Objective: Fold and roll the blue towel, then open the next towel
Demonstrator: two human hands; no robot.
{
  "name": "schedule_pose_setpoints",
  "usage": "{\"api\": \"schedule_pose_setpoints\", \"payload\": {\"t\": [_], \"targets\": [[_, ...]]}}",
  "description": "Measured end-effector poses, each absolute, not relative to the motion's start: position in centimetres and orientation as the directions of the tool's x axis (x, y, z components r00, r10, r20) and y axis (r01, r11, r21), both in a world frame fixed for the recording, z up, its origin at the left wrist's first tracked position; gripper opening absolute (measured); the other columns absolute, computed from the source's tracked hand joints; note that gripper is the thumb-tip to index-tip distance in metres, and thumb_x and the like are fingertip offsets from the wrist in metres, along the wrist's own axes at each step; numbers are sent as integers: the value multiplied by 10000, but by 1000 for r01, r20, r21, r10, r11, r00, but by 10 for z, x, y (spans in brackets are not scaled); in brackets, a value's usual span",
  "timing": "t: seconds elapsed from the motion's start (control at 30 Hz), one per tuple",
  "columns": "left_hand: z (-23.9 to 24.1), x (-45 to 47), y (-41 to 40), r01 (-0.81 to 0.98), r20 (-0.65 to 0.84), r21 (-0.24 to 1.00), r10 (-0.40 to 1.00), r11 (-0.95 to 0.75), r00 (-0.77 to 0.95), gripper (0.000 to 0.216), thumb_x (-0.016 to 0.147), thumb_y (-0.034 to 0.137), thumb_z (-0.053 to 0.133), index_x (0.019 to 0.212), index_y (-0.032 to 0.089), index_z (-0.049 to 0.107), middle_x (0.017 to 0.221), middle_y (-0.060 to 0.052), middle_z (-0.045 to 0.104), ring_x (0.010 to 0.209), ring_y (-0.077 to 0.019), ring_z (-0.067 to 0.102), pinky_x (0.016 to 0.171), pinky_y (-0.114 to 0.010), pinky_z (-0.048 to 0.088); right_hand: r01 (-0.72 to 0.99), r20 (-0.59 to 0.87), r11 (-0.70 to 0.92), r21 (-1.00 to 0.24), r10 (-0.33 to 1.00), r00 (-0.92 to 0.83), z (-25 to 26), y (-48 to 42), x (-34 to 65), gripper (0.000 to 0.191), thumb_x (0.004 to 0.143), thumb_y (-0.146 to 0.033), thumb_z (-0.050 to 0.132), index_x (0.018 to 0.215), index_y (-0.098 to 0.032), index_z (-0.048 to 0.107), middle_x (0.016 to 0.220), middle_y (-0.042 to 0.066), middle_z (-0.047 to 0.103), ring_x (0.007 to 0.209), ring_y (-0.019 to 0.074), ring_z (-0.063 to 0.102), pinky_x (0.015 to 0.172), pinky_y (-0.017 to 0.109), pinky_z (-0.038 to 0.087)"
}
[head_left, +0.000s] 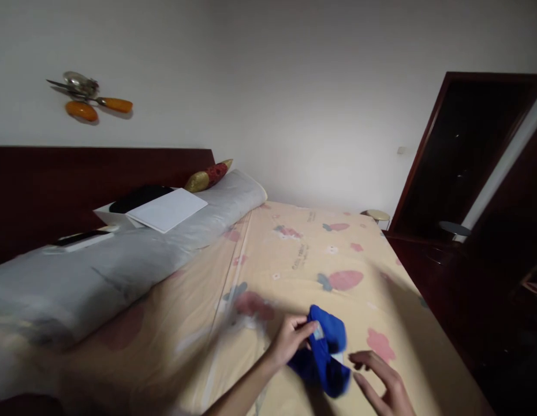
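A small blue piece of cloth (pixel 327 352) lies bunched on the yellow patterned bedsheet (pixel 303 260) near the bed's front. My left hand (pixel 290 338) pinches the cloth's upper left part, fingers closed on it. My right hand (pixel 383 381) hovers just right of the cloth, fingers spread and curved, holding nothing; its fingertips are close to the cloth's right edge.
A long grey bolster (pixel 121 260) runs along the dark red headboard (pixel 78 179), with a white box and paper (pixel 164 209) and a dark remote-like object (pixel 80 238) on it. A red and gold cushion (pixel 208 175) lies behind. Dark wooden furniture (pixel 467 242) stands at the right.
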State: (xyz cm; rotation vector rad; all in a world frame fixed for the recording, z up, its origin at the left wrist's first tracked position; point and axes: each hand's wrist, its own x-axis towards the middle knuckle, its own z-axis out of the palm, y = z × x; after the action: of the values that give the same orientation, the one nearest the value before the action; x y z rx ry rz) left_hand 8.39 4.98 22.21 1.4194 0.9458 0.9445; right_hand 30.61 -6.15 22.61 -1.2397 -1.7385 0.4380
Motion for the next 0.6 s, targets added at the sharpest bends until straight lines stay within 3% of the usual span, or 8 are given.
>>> {"api": "schedule_pose_setpoints", "payload": {"t": [0.07, 0.17, 0.33, 0.6], "targets": [[234, 98, 30, 9, 68, 997, 892, -80, 446, 559, 751, 703, 553, 604, 167, 610, 549, 15, 548, 521, -120, 502, 517, -253, 406, 549, 575, 511, -661, 815, -67, 237, -50, 282, 208, 824, -417, 629, 975, -275, 650, 875, 44, 709, 792, 195, 674, 701, 278, 568], [251, 103, 11, -26, 129, 990, 824, -137, 552, 515, 830, 641, 505, 636, 172, 595, 570, 23, 515, 562, -116, 487, 553, -249, 375, 599, 637, 513, -615, 771, -6, 241, -45, 264, 145, 828, -376, 639, 853, -243, 586, 739, 3, 643, 657, 148, 622, 599, 236, 521], [265, 100, -1, 38, 147, 979, 826, -200, 544, 462, 827, 574, 560, 575, 195, 484, 567, 58, 380, 553, -94, 362, 522, -246, 274, 649, 645, 535, -541, 759, -88, 233, -53, 265, 28, 871, -269, 554, 871, -244, 567, 734, -4, 620, 647, 136, 589, 591, 244, 474], [271, 100, -9, 45, 252, 944, 801, -327, 542, 371, 860, 477, 567, 633, 192, 638, 648, 4, 509, 651, -137, 461, 606, -261, 344, 541, 569, 405, -737, 804, 173, 237, -61, 245, 203, 864, -395, 544, 730, -244, 526, 638, -19, 539, 565, 133, 500, 528, 243, 418]]}}
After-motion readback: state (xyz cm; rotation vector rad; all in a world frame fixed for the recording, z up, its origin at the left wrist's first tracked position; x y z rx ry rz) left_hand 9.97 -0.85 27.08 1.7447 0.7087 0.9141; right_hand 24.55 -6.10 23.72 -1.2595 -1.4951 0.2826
